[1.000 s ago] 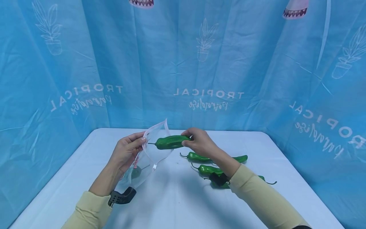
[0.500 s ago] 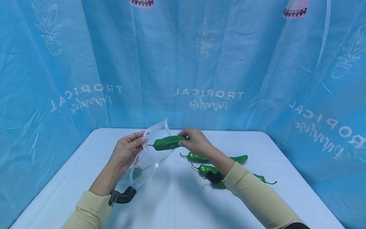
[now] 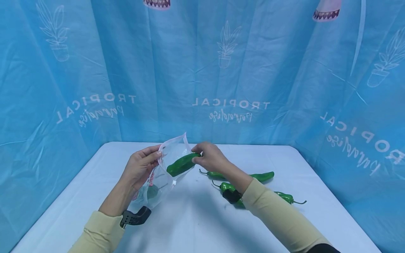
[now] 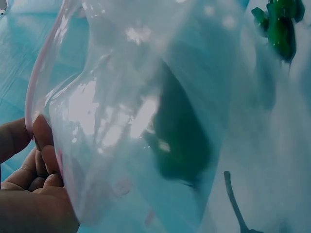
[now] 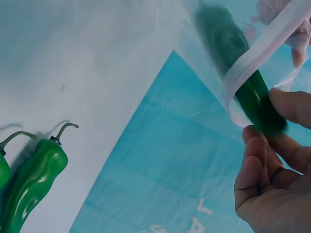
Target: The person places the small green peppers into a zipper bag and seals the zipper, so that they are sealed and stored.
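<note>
We judge the step as inserting: the right hand (image 3: 210, 157) pinches one end of the green pepper (image 3: 181, 165); its other end is inside the clear bag (image 5: 267, 47), whose edge the left hand (image 3: 140, 168) pinches. Next we should probably push deeper, then release. The pepper's long axis points from far right to near left.

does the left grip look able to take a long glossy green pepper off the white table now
Probably not: the left grip pinches the edge of the clear plastic bag, and the cream-sleeved right arm stretches over the long glossy green peppers.
</note>
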Demonstrator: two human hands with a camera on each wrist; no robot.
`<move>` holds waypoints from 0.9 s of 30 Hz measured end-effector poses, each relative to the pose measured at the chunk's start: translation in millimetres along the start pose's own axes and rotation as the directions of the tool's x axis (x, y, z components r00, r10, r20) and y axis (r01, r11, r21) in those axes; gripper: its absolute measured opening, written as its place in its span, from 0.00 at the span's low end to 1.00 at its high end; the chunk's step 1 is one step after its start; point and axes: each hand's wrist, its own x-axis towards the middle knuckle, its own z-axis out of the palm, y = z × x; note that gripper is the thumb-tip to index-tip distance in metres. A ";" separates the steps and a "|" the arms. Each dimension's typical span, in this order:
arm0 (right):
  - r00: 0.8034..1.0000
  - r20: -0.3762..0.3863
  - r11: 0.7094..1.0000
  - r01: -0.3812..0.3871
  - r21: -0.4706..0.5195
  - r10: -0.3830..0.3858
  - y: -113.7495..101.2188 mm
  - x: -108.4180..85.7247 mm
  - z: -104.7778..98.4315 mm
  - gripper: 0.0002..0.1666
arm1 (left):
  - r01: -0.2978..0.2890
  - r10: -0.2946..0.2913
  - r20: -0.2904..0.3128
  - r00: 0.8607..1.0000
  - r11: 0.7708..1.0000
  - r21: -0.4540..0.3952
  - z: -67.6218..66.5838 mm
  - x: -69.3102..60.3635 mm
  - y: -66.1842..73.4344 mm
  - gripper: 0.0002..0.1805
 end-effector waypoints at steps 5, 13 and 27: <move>0.999 0.009 0.999 -0.034 -0.004 0.034 -2.5 -3.0 1.4 0.21 | 0.009 -0.008 0.005 1.000 1.000 -0.011 -0.4 0.7 0.4 0.18; 0.999 -0.018 0.999 -0.035 0.025 0.035 2.4 -12.9 -5.0 0.21 | 0.009 -0.009 -0.002 1.000 1.000 0.006 -0.6 1.2 1.8 0.22; 0.996 -0.043 0.993 -0.080 0.087 0.084 23.4 -36.5 -12.5 0.19 | 0.017 -0.018 -0.017 1.000 1.000 -0.009 -1.4 -0.8 1.7 0.21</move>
